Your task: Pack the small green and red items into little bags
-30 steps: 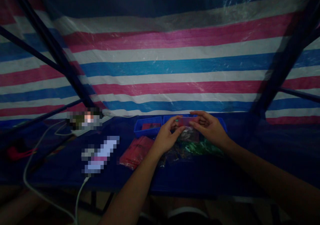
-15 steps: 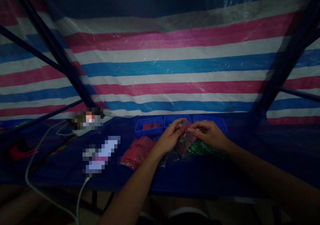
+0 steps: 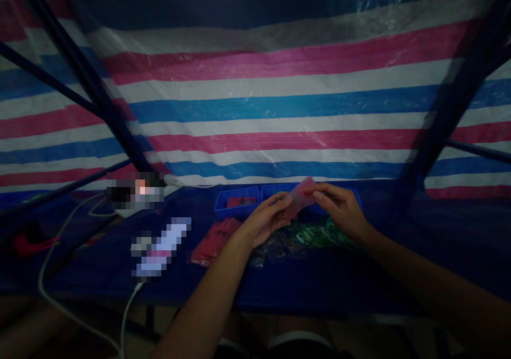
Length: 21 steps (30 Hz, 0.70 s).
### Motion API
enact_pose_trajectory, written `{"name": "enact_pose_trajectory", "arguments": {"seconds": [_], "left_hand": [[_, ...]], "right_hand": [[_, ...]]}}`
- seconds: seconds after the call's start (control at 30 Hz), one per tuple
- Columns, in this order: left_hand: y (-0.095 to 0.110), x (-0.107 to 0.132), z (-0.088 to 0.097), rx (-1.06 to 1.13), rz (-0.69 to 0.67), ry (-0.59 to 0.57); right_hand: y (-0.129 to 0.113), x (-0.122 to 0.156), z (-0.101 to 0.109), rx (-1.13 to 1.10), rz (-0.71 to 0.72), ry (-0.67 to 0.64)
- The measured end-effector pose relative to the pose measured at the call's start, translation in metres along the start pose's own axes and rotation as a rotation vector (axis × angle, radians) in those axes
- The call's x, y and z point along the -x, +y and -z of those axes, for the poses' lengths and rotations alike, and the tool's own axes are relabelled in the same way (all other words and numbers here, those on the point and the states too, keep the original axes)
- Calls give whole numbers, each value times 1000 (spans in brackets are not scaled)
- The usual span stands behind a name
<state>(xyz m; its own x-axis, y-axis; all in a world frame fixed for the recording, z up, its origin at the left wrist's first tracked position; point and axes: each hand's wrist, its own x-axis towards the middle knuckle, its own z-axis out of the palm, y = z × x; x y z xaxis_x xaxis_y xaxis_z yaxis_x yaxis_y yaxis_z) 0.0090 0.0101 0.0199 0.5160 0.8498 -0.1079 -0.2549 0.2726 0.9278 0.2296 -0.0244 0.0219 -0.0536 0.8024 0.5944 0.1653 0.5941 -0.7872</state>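
Observation:
A small pink see-through plastic bag (image 3: 298, 196) is held up slantwise between my hands, above the table. My left hand (image 3: 266, 221) grips its lower left end, thumb on top. The fingers of my right hand (image 3: 342, 207) pinch it near the upper right edge. Whether anything lies inside the bag cannot be made out. Below my hands are a heap of green packets (image 3: 317, 233) and some small clear bags (image 3: 276, 246). Left of these, partly behind my left forearm, lies a pile of pink bags (image 3: 215, 240).
Blue bins stand along the back; the left bin (image 3: 219, 207) holds something pink. On the left are a blurred-out phone (image 3: 165, 247) with a white cable (image 3: 126, 311) and a power strip (image 3: 131, 210). Behind hangs a striped tarpaulin (image 3: 275, 103) between dark frame posts.
The pink bag has been raised and turned to slant up to the right. My left hand has lowered and opened out under it; my right hand has shifted slightly, uncovering the green packets.

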Motion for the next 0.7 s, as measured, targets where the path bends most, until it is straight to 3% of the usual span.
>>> {"name": "enact_pose_trajectory", "arguments": {"seconds": [0.1, 0.27, 0.4, 0.47, 0.57, 0.7], "left_hand": [[1, -2, 0, 70, -46, 39], [8, -6, 7, 53, -311, 238], [19, -5, 23, -82, -533, 443], [25, 0, 33, -272, -627, 602], [33, 9, 46, -755, -705, 858], [39, 18, 61, -1226, -560, 1008]], "right_hand": [[-3, -1, 0, 21, 5, -2], [1, -1, -4, 62, -43, -34], [11, -2, -7, 12, -94, 18], [14, -3, -7, 1, -118, 32], [13, -4, -6, 12, -138, 17], [11, -4, -6, 27, -131, -6]]}}
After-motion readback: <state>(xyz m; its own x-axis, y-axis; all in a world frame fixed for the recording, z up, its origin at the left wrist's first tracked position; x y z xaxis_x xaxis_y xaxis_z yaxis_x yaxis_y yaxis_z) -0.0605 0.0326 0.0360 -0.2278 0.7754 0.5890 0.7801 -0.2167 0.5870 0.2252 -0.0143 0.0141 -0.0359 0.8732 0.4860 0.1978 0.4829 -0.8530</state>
